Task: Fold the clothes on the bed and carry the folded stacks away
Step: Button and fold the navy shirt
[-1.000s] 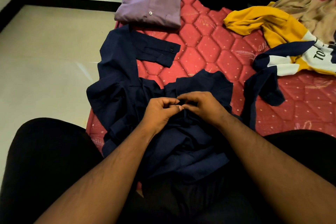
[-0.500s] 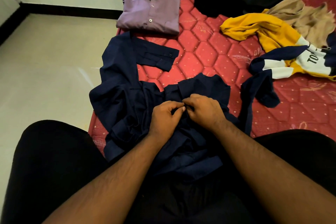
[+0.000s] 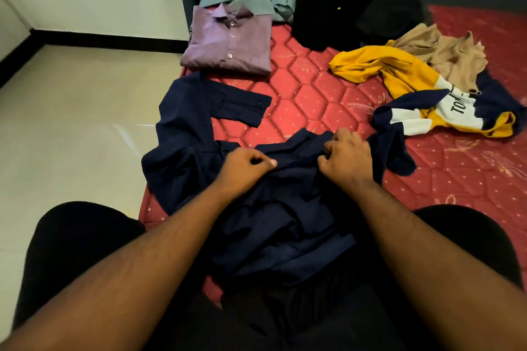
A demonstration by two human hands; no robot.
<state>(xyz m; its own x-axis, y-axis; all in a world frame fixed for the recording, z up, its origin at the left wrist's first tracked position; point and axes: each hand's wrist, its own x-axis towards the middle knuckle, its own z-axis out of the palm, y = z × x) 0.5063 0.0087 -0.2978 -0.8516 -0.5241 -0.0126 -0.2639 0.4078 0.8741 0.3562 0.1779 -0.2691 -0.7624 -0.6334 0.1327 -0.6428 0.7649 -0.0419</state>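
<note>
A: What cloth is in hand?
B: A soft, creased navy shirt [image 3: 182, 168] at six o'clock on the quilted red mattress [image 3: 319, 100]. The left hand [image 3: 245, 168] pinches its collar edge; the right hand [image 3: 346, 155] holds a bunched grip on it too.
A: Any room?
B: Bare hexagon quilting at twelve, before the flat folded purple shirt [image 3: 228, 43]. The mattress edge drops to glossy floor [image 3: 71, 122] at nine.
</note>
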